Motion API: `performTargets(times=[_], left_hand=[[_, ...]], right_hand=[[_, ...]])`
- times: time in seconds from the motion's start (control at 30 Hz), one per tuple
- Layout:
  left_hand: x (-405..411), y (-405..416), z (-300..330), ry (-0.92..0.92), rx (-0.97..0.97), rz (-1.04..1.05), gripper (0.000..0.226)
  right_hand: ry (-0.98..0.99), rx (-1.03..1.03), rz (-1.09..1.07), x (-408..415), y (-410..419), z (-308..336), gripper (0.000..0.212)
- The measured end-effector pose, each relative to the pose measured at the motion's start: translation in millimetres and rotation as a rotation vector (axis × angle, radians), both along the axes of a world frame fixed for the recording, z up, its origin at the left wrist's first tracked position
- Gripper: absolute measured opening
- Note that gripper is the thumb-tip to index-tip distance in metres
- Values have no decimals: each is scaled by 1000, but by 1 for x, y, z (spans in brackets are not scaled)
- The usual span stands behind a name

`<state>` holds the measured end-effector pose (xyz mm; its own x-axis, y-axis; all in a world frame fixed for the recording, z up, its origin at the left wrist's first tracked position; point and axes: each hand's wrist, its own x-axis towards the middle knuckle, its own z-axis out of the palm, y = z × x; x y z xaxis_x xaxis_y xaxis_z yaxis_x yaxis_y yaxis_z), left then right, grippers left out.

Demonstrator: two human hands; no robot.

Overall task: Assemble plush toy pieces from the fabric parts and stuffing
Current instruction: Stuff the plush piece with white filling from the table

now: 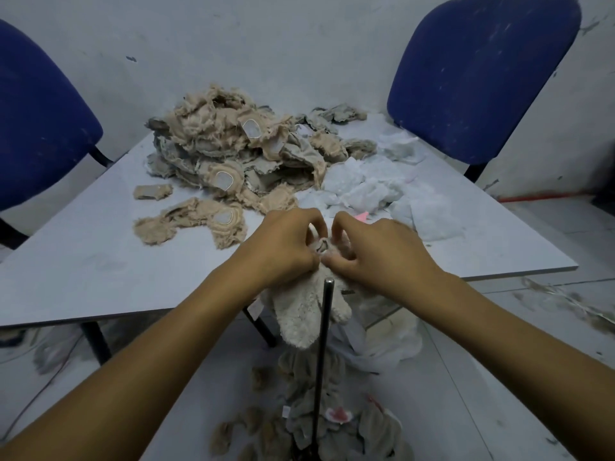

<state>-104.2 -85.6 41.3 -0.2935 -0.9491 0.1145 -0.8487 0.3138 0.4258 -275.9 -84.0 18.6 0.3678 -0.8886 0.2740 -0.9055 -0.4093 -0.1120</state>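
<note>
A cream plush piece (304, 311) hangs over the near edge of the grey table (83, 261). My left hand (286, 244) and my right hand (376, 251) both pinch its upper end, fingers curled at a small opening between them. A thin black metal rod (324, 344) stands upright just in front of the piece. A heap of tan and grey fabric parts (233, 151) lies at the back of the table. White stuffing (369, 188) is spread to its right.
Two blue chairs (479, 74) (36, 121) stand at the table's far corners against the wall. More plush pieces (319, 420) lie on the floor below me. A clear plastic bag (392, 341) sits under the table edge. Loose tan parts (196, 221) lie left of my hands.
</note>
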Motion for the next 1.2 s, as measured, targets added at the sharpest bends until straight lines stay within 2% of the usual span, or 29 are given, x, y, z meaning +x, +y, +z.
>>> performTargets(times=[0.1,0.17,0.3,0.4,0.47,0.5,0.57,0.63,0.77,0.9,1.0,1.1,1.2], left_hand=[[-1,5,-2,53,-135,-94,39],[2,7,-2,157,-195,-138,34],[7,8,-2,417,-189,-110,30],[7,5,-2,499,-180,-39,27],[5,5,-3,454,-191,-20,22],[4,5,-3,376,-223,-26,19],[2,7,-6,183,-306,-67,10],[1,9,-7,109,-320,-111,12],[3,10,-2,134,-264,-139,17],[4,12,-1,131,-205,-147,14],[6,11,-1,172,-92,-108,5],[8,8,-4,60,65,-52,10],[10,8,-10,148,55,2,16]], right_hand=[[-10,-131,32,4,2,4,41],[-54,-146,58,2,0,9,35],[-284,23,104,-4,2,13,10],[-263,181,103,-5,2,16,12],[-310,292,109,-6,3,18,16],[-362,310,97,-7,4,18,18],[-439,282,50,-7,6,17,20],[-493,218,11,-6,10,15,19],[-604,150,-16,-7,13,10,22],[-886,368,39,-12,11,9,18],[-992,461,73,-15,10,6,14],[-886,444,105,-17,8,6,12],[-631,235,161,-16,12,4,14]])
